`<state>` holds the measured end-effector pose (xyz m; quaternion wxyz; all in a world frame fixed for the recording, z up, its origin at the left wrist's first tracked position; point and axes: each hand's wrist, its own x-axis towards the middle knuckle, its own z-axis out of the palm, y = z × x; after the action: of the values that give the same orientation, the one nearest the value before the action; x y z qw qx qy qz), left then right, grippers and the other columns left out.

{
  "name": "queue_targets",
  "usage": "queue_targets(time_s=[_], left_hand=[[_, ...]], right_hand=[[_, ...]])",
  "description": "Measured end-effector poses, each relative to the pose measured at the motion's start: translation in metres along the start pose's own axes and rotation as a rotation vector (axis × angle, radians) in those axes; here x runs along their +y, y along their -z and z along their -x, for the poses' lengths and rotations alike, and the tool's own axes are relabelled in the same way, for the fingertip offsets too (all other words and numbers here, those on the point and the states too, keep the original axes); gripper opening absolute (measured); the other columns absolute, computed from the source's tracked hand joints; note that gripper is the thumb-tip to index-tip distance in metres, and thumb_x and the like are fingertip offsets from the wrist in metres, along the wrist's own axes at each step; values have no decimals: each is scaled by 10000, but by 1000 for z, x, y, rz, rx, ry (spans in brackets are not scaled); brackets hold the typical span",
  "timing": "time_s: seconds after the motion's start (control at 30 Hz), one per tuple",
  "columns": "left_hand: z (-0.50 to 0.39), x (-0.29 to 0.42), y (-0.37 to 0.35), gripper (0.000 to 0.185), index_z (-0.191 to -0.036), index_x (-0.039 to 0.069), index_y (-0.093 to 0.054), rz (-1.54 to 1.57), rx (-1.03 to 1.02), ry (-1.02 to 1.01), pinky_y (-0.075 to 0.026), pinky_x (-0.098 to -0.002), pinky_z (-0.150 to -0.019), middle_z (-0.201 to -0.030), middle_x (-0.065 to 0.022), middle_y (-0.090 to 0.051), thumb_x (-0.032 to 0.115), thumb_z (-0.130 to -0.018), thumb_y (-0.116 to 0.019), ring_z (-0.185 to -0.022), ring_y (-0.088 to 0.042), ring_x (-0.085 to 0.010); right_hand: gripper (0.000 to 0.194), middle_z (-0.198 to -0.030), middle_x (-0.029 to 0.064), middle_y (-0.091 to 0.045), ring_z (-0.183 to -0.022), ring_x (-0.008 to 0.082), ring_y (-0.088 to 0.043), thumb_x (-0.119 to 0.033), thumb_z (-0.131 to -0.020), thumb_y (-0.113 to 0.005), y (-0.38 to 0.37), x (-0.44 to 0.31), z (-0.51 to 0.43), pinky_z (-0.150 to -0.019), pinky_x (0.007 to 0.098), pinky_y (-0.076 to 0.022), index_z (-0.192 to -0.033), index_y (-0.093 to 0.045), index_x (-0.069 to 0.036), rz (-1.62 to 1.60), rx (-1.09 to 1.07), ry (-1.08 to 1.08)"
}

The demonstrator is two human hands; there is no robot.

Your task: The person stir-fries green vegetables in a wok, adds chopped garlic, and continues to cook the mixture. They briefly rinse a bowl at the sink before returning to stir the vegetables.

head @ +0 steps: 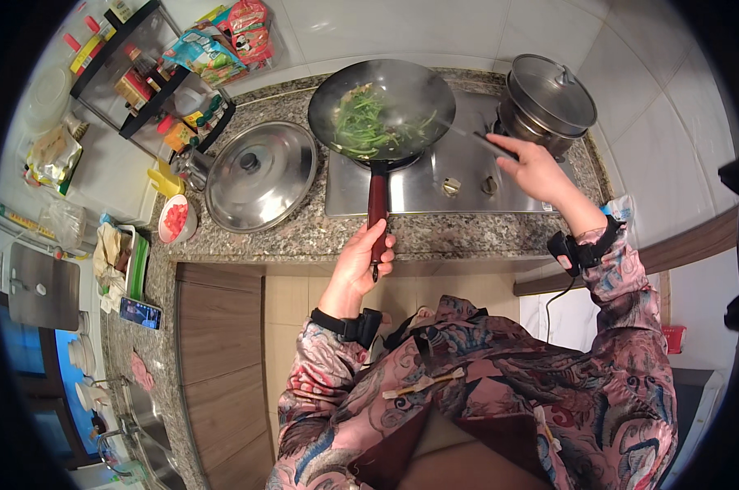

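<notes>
My left hand (364, 254) is closed around the dark red handle (378, 199) of a black wok (427, 92) on the left burner. Chopped green vegetables (362, 121) lie in the wok, mostly towards its left side, and steam rises from them. My right hand (532, 168) grips the dark handle of a cooking utensil (495, 146) that slants in over the wok's right side. Steam blurs the utensil's far end, so its shape cannot be told.
A steel lid (262, 177) lies left of the gas hob (406, 196). Beside it stands a bowl of chopped red food (176, 220). A lidded steel pot (550, 101) occupies the hob's right side. A condiment rack (121, 128), a phone (140, 313) and a sink (149, 422) are at left.
</notes>
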<state>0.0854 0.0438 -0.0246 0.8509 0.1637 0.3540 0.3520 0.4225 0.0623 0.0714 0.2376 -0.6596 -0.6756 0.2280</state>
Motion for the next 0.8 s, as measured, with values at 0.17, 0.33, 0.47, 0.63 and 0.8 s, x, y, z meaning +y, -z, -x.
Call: queue_targets(time_s=[0.17,0.33,0.47,0.63,0.8], left_hand=[[0,-3,-1,221,-1194,177,-563,-11,11,-11,-326,-212,-439,-808,-13,-570,259,-1000,-627,-561,-477,-96],[-4,-4,-2,196,-1169,185,-562,-14,6,-15,-329,-216,-444,-802,-9,-570,263,-1000,-626,-566,-475,-96],[-5,-4,1,180,-1149,187,-559,-10,3,-18,-330,-218,-440,-796,-9,-567,266,-1001,-624,-567,-476,-96],[-4,-1,2,176,-1107,191,-537,-11,-32,5,-338,-220,-437,-800,-3,-563,280,-994,-637,-568,-487,-98],[-1,0,1,215,-1193,188,-564,-13,-9,5,-328,-212,-440,-807,-10,-570,271,-1003,-621,-564,-478,-95]], right_hand=[[520,-1021,126,-653,-800,196,-619,-202,-983,-553,0,-5,-29,-713,325,-499,-1480,-432,-107,-51,-4,-248],[535,-806,18,-561,-446,88,-429,-183,-1014,-492,-4,-23,-29,-387,247,-393,-1524,-360,-91,-621,-250,-481],[493,-783,-1,-560,-461,51,-432,-104,-990,-520,18,-7,-18,-397,230,-379,-1479,-462,-123,-449,-209,-357],[480,-892,90,-671,-674,171,-581,-49,-898,-624,79,3,-1,-634,353,-497,-1368,-602,-144,97,53,315],[489,-930,161,-657,-840,350,-625,-60,-851,-669,96,-18,2,-773,444,-503,-1320,-639,-196,547,9,352]])
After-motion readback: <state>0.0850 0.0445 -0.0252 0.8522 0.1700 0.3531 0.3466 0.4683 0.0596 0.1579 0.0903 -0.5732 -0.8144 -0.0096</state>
